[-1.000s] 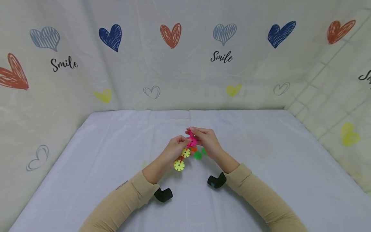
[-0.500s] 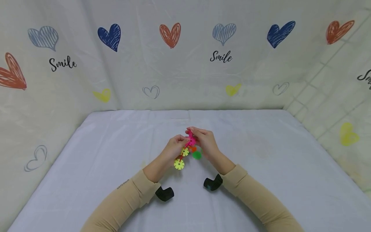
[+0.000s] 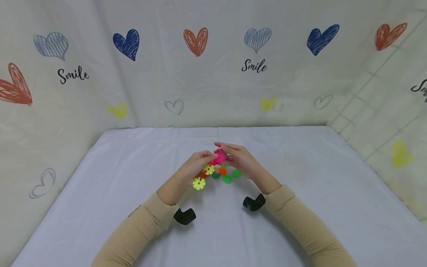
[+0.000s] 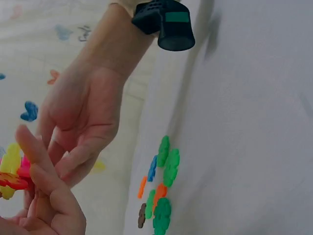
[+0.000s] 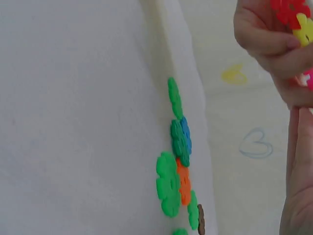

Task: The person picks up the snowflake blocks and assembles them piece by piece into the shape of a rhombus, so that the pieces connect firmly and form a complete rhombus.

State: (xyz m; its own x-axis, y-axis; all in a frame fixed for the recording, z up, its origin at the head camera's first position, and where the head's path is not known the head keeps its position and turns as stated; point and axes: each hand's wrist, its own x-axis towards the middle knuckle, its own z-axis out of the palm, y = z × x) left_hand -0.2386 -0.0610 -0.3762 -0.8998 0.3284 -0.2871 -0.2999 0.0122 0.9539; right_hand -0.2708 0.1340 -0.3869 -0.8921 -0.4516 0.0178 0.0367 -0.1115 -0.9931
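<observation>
My left hand [image 3: 195,166] grips a chain of joined plastic snowflake discs above the table. The chain has yellow discs [image 3: 199,183] at its near end, red discs [image 5: 291,11] between, and pink discs [image 3: 219,157] at the far end. My right hand [image 3: 243,160] meets the left at the pink end, its fingertips pinching a pink disc there. In the left wrist view, curled left fingers partly cover the chain, and the right hand [image 4: 88,112] comes in from above. The exact joint between the pink discs is hidden by fingers.
Loose snowflake discs lie on the white-covered table beneath the hands: green [image 3: 227,179], orange [image 3: 222,171], dark green [image 4: 162,215], blue [image 4: 152,168] and brown [image 5: 201,219]. Black wrist cameras [image 3: 254,203] hang under both sleeves. A heart-printed curtain [image 3: 213,74] stands behind the table.
Both hands have risen slightly and moved a little away from the body with the chain. The chain's yellow end has swung left, and more loose discs show beneath. The right fingers look straighter.
</observation>
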